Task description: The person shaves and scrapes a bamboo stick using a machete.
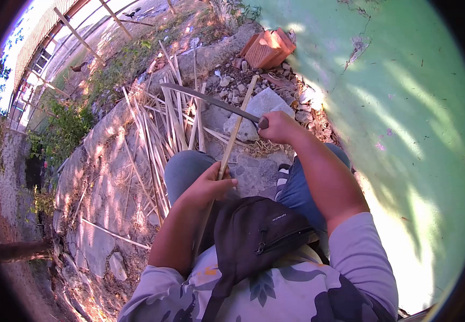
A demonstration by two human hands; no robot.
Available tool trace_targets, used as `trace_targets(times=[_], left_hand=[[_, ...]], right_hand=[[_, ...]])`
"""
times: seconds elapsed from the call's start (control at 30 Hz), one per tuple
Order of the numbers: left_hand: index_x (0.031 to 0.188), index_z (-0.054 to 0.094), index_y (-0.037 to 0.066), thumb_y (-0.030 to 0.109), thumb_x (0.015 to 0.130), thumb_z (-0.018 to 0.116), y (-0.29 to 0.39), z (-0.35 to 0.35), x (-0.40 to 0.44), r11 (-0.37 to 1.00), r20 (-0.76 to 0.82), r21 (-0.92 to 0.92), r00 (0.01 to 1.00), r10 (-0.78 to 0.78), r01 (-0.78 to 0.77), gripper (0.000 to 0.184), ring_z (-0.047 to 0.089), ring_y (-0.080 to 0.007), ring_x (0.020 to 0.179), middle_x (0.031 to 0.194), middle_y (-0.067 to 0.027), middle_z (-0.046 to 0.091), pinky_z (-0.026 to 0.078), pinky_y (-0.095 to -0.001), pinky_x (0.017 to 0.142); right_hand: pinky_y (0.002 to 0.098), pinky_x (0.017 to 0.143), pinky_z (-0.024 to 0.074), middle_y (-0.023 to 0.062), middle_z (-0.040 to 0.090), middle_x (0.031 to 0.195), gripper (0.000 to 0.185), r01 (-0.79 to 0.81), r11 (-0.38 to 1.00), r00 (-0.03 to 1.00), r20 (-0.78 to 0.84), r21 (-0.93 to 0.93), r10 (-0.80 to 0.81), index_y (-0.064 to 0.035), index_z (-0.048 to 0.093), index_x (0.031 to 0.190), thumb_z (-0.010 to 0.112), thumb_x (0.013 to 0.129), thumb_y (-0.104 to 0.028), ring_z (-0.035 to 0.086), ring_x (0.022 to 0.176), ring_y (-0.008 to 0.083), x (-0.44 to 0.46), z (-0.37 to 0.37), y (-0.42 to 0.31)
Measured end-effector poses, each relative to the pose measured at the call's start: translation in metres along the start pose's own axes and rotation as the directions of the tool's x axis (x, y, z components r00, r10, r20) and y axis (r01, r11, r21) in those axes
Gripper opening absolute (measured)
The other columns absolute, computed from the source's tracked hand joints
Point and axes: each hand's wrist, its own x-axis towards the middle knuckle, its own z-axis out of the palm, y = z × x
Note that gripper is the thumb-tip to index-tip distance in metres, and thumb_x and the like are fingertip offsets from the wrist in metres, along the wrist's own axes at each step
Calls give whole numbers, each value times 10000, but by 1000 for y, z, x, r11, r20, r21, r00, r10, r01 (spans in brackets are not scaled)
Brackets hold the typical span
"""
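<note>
My left hand is closed around a long, pale strip of split bamboo, which slants up and away from me over my left knee. In my right hand is the handle of a long-bladed machete. Its dark blade points to the left and crosses the bamboo strip partway up; whether the edge touches the strip I cannot tell. Beyond my left knee lies a loose pile of similar bamboo strips on the stone ground. The lower end of the held strip is partly hidden by my left forearm.
A pale stone block sits just beyond my right hand, with rubble around it. Orange bricks or tiles are stacked by the green wall on my right. A black bag lies across my lap. Green plants grow at left.
</note>
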Motion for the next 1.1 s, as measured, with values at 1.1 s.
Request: trace_targets(times=[1.1], left_hand=[[1143,463,59,118,816,783,-8,-6,4,1000,46,13,999,13,-13,461,464,-86,626,806,16,475,362,-244,548]], right_hand=[[410,750,538,167,725,887,284,-27,990,999,45,139,21,-56,714,933,739,746,-269,693,801,311,2,10,17]])
